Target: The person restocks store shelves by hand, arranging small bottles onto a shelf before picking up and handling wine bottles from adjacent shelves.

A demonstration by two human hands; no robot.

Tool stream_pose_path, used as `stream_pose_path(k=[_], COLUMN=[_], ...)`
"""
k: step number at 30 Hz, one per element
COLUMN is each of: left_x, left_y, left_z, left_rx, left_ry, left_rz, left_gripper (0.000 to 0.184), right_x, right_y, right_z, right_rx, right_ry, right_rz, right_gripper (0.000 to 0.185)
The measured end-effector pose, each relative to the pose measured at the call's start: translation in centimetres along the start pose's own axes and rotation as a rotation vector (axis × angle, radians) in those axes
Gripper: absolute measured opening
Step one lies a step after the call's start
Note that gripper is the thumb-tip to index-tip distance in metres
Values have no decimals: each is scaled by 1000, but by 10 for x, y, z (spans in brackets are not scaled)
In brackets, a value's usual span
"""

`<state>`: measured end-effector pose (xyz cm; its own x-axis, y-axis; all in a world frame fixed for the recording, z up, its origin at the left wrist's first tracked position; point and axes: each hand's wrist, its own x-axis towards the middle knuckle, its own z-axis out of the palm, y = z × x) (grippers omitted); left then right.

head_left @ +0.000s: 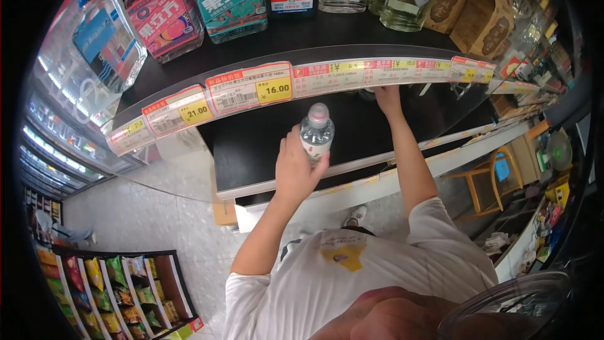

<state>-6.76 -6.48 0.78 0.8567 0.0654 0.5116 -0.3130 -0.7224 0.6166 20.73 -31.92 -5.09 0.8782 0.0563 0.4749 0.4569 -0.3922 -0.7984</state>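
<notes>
My left hand is wrapped round a clear bottle with a pinkish cap and a pale label, held upright over the black lower shelf. My right hand reaches under the front edge of the upper shelf, near the price tags. Its fingers are mostly hidden by that edge. A small part of a dark round object shows beside it, and whether the hand grips it is not visible.
Glass bottles and brown paper bags line the upper shelf above a price-tag strip. Snack racks stand lower left, a wooden chair at right. A seated person's legs show far left.
</notes>
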Motion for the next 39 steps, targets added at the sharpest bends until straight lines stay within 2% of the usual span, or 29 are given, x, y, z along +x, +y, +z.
stream_pose_path(k=[3,6,10,13,16,19,22,25,27,28,29,32,34,35,36,39], left_x=[2,5,11,14,18,21,23,27,27,30,34,68,96,112,126,157], left_y=[-4,-4,2,6,9,10,11,-11,-24,-32,-43,-64,-88,-110,-136,-206], left_z=[8,14,22,30,34,39,35,29,15,7,2,-17,-26,-18,-4,34], left_rx=[3,-3,-26,-31,-29,-27,-22,-58,-169,-224,-170,-91,45,83,118,256], left_ry=[29,35,38,29,12,14,-16,-193,-232,-244,-166,129,55,140,226,361], left_rz=[32,47,71,75,76,82,71,92,35,8,29,49,11,134,258,476], left_gripper=[78,77,76,76,77,78,74,73,74,75,75,55,41,36,31,30], right_x=[2,9,12,11,18,22,21,-1,-22,-41,-59,-104,-132,-145,-156,-168], right_y=[-18,-8,-5,-12,7,5,-12,-31,-23,-34,-60,-101,-121,-131,-109,-134], right_z=[5,18,33,45,64,70,60,52,51,48,41,20,21,27,41,40], right_rx=[-153,-211,-289,-187,-276,-286,-196,-33,-4,249,537,609,606,595,455,412], right_ry=[75,165,114,71,135,100,-74,-128,-86,-97,-148,-217,-285,-309,-331,-328], right_rz=[-112,-372,-338,-344,-503,-508,-422,-290,-147,-3,-46,13,-90,-29,-84,-76], right_gripper=[34,34,33,31,31,32,34,34,36,41,52,62,70,75,80,88])
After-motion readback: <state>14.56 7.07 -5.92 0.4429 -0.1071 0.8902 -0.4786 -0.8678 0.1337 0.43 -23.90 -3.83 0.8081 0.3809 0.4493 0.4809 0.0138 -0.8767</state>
